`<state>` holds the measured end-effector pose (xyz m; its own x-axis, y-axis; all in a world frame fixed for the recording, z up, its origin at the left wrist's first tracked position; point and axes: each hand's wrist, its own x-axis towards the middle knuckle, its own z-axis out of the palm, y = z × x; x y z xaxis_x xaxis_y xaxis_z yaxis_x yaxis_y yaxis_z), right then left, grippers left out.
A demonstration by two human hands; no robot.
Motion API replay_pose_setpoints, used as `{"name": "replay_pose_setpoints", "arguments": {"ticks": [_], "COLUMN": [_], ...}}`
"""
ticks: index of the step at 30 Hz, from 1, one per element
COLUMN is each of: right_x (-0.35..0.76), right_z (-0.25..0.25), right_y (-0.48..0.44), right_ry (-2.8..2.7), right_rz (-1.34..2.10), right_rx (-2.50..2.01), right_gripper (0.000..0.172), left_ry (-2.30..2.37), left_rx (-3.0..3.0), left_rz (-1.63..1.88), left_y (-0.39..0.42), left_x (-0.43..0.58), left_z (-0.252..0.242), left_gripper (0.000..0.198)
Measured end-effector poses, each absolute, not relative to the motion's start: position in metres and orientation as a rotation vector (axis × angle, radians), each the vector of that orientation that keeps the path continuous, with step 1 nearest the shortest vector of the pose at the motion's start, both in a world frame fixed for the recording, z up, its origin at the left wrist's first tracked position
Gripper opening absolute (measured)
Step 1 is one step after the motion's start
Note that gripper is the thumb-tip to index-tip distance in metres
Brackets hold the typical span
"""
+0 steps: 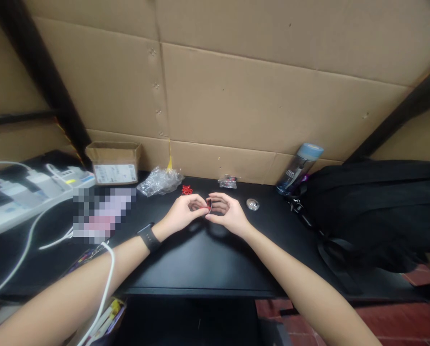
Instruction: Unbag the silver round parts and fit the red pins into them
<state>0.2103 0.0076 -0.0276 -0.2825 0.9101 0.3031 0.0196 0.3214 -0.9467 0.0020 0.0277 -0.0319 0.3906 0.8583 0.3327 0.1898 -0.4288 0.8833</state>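
Observation:
Over the black desk (pixel 200 264), my left hand (pixel 184 210) and my right hand (pixel 231 215) meet with fingers curled around a small rounded piece (pixel 209 204). It has a pale rim and a dark and red inner side; its exact kind is too small to tell. Thumbs and fingertips of both hands pinch it, and they partly hide it. Just beyond my left hand lies a little heap of red cord or strips (pixel 187 190). A small shiny round clear piece (pixel 252 204) rests to the right of my right hand. Behind the hands is a small clear packet (pixel 228 181) with dark and red bits.
Crumpled clear plastic (pixel 160 181) and a cardboard box (pixel 113 163) stand at the back left. White power strips (pixel 30 197) with cables fill the left side. A blue-capped bottle (pixel 300 168) and a black backpack (pixel 376 211) occupy the right. A white cable (pixel 110 274) crosses my left forearm.

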Motion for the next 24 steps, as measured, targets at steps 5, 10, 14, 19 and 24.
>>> {"name": "replay_pose_setpoints", "arguments": {"ticks": [5, 10, 14, 19, 24], "right_x": [0.209, 0.207, 0.208, 0.208, 0.208], "right_z": [-0.027, -0.024, -0.023, -0.020, -0.020], "right_y": [0.004, 0.000, -0.003, -0.004, -0.005], "right_ry": [-1.640, -1.705, -1.758, -1.803, -1.793], "right_rz": [1.044, 0.854, 0.717, 0.624, 0.610], "right_rx": [-0.858, -0.834, -0.789, -0.814, -0.831], "right_gripper": [0.059, 0.054, 0.053, 0.053, 0.053], "left_ry": [0.999, 1.015, 0.967, 0.908, 0.877], "left_rx": [2.009, 2.037, 1.946, 1.798, 1.842], "left_rz": [1.051, 1.095, 1.109, 1.087, 1.079], "left_y": [0.023, 0.018, 0.019, 0.021, 0.023], "left_x": [0.000, 0.003, 0.006, 0.006, 0.003], "left_z": [-0.024, -0.023, -0.027, -0.029, -0.026], "left_gripper": [0.021, 0.021, 0.020, 0.022, 0.018]}}
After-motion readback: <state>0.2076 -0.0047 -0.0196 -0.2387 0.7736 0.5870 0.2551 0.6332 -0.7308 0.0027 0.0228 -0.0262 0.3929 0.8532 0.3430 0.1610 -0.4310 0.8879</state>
